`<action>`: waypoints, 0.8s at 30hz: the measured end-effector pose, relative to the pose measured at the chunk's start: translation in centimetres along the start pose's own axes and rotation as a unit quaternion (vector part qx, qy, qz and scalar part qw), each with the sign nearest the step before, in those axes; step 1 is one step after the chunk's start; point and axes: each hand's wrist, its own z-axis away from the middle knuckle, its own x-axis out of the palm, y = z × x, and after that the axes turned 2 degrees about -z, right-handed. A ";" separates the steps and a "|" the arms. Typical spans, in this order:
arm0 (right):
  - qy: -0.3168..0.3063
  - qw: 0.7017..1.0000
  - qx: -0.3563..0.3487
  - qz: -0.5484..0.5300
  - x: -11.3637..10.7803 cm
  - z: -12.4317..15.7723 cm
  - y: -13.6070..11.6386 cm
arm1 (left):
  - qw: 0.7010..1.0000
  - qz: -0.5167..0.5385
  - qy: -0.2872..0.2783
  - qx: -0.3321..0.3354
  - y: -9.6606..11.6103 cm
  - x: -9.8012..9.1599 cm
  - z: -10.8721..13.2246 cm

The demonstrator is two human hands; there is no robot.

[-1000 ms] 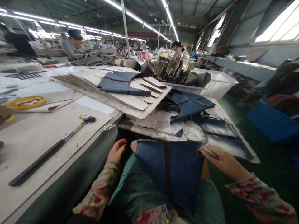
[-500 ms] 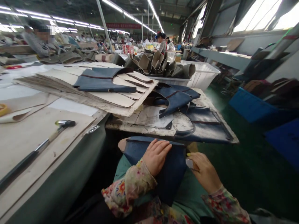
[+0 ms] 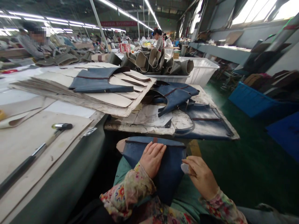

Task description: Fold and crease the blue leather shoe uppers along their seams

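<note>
A dark blue leather panel (image 3: pixel 173 183) with a brown strip along its top edge lies across my lap, on a green apron. My left hand (image 3: pixel 153 159) rests flat on the panel, its fingers together. My right hand (image 3: pixel 201 174) sits at the panel's right edge and pinches a small pale flat object (image 3: pixel 185 169). The fingers hide most of that object, so I cannot tell exactly what it is.
Ahead, blue leather pieces (image 3: pixel 100 81) lie on a stack of paper patterns, with more blue leather (image 3: pixel 174 96) on a worn table. To the left lies a hammer (image 3: pixel 62 126). A white bin (image 3: pixel 202 71) holds rolled grey leather. Co-workers sit farther back.
My left hand has moved from beside the panel onto its surface. My right hand has moved closer in, and the view has swung slightly left.
</note>
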 end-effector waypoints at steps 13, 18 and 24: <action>-0.010 0.997 -0.014 0.076 -0.4 1.5 -0.1 | 0.999 -0.026 -0.001 -0.035 0.0 -0.7 -0.6; -0.008 0.997 -0.005 0.070 -0.2 1.7 0.1 | 0.999 -0.037 0.000 -0.018 -0.1 -0.6 0.4; -0.001 0.996 -0.013 0.085 -0.3 1.8 0.0 | 0.993 -0.045 -0.059 -0.089 0.6 -0.9 -1.8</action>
